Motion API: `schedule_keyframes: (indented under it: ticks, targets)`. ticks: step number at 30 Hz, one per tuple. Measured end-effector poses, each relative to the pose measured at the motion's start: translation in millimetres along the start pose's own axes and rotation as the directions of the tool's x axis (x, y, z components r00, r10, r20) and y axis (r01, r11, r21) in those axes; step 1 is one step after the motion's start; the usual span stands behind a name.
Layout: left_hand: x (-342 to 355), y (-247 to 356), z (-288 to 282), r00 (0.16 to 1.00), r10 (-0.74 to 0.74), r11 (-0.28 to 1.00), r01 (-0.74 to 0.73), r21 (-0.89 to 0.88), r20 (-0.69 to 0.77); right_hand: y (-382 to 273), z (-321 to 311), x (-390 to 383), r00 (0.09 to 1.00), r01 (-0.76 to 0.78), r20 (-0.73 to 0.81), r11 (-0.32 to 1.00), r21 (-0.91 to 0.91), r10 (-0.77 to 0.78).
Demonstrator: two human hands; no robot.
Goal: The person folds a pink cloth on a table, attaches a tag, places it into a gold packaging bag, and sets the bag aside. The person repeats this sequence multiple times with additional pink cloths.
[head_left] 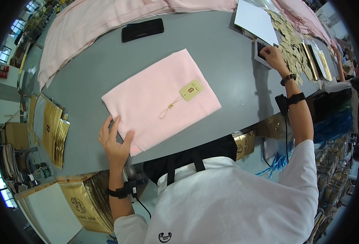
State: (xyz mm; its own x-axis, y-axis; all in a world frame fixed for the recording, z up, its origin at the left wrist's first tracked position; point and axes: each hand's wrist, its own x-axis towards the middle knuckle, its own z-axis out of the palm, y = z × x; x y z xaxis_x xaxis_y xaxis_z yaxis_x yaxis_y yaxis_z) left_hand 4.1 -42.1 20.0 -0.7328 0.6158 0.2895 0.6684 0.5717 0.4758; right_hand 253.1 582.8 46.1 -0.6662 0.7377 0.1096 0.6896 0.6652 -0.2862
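Note:
A folded pink cloth [147,97] with scalloped edges lies at a slant on the grey table. On top of it rests a tan paper tag [191,90], its looped string and small bead trailing toward the middle. My left hand [115,144] touches the cloth's near left corner, thumb and fingers spread apart along the edge. At the far right, my right hand [273,57] reaches into a small white box [263,59] with dark contents [261,47]. Its fingers are bent together, and whatever is between them is hidden.
Loose tan tags [291,51] are heaped beside the box, near a white board [255,20]. A black phone [143,30] lies in front of the pink fabric pile [94,28]. Gold packets [54,128] stand at the left edge. Another person's arm [340,63] shows far right.

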Motion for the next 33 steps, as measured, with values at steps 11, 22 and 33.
schedule_keyframes:
  ticks: [11, 22, 33]
  targets:
    - [-0.8, -1.5, 1.1, 1.000, 0.002, 1.000, -0.002, 0.004, -0.013, 1.2, 6.6, -8.3, 0.968, -0.098, -0.187, 0.940, 0.327, 0.166]
    - [-1.2, 0.4, 0.5, 0.994, 0.012, 0.996, -0.022, -0.089, -0.110, -37.3, -11.4, -21.8, 0.968, 0.007, -0.230, 0.908, 0.418, 0.098]
    - [10.9, 97.1, 11.8, 0.998, -0.044, 0.776, 0.059, -0.628, 0.041, -267.6, 27.7, -166.0, 0.871, -0.021, 0.159, 0.287, 0.958, -0.465]
